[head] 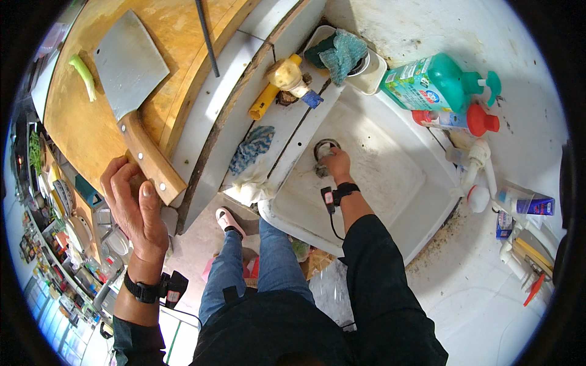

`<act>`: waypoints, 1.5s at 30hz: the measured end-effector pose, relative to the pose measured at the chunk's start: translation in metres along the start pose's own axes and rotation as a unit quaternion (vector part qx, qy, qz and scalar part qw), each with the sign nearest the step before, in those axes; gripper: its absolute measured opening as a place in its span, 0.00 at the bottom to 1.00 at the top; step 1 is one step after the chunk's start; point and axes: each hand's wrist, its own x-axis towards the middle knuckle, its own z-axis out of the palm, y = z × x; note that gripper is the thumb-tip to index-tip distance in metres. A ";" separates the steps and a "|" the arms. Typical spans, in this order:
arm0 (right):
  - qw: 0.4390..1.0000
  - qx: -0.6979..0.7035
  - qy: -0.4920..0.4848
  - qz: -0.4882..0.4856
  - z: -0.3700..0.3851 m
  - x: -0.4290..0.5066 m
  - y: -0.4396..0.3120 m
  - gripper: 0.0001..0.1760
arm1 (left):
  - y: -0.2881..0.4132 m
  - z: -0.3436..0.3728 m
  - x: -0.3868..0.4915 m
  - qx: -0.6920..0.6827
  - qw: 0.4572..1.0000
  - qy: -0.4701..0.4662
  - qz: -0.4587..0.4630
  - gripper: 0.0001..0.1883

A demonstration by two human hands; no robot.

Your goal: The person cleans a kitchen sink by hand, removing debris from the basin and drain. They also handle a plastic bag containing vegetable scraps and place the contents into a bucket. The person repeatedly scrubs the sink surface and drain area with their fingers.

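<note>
My left hand (139,208) rests by the edge of a round wooden cutting board (151,27), fingers bent and apart, beside the wooden handle of a cleaver (132,64). It does not wrap around the handle. The cleaver lies flat on the board, near a piece of pale green vegetable stalk (84,77). Down in a white ceramic sink (389,151), my right hand (337,164) curls its fingers around a small grey wad (322,171) at the dark-ringed drain (330,141). Its fingertips and part of the wad are hidden.
A blue-striped cloth (252,148) and a white rag (252,185) lie on the tiled ledge. Behind the sink stand a tray with a teal scrubbing cloth (344,52), a green pump bottle (425,84) and a red-capped bottle (480,121). White pipes (478,160) run along the right wall.
</note>
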 end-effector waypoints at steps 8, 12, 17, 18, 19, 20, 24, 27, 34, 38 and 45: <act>0.906 0.400 -0.106 0.095 -0.059 -0.014 0.031 0.49 | 0.002 -0.002 0.001 0.019 0.999 0.017 0.019 0.23; 0.833 0.548 -0.081 0.013 -0.074 -0.045 0.042 0.30 | 0.002 -0.003 0.002 0.007 0.999 0.031 0.024 0.18; 0.703 0.709 0.010 0.047 -0.081 -0.080 0.040 0.17 | -0.007 -0.002 -0.004 -0.050 0.996 0.060 0.049 0.15; 0.655 0.751 0.054 0.067 -0.082 -0.086 0.036 0.17 | -0.008 0.001 -0.003 -0.081 0.990 0.096 0.072 0.12; 0.659 0.746 0.078 0.058 -0.086 -0.094 0.032 0.18 | -0.007 0.002 -0.005 -0.076 0.987 0.121 0.076 0.13; 0.603 0.792 0.082 0.044 -0.090 -0.103 0.027 0.20 | -0.007 0.002 -0.006 -0.109 0.983 0.130 0.074 0.14; 0.658 0.740 -0.060 -0.124 -0.110 -0.145 -0.007 0.22 | -0.020 -0.003 -0.010 -0.258 0.944 0.183 0.091 0.20; 0.634 0.676 -0.297 -0.227 -0.105 -0.202 -0.048 0.28 | -0.052 -0.016 -0.048 -0.355 0.904 0.196 0.132 0.21; 0.812 0.444 -0.190 -0.328 0.053 -0.345 -0.182 0.36 | -0.237 -0.043 -0.246 -0.376 0.924 -0.034 -0.061 0.21; 0.827 0.390 -0.281 -0.292 0.248 -0.408 -0.261 0.41 | -0.400 -0.076 -0.391 -0.271 0.911 -0.208 -0.232 0.18; 0.779 0.204 -0.592 -0.036 0.596 -0.518 -0.343 0.36 | -0.578 -0.179 -0.609 -0.218 0.791 -0.090 -0.564 0.18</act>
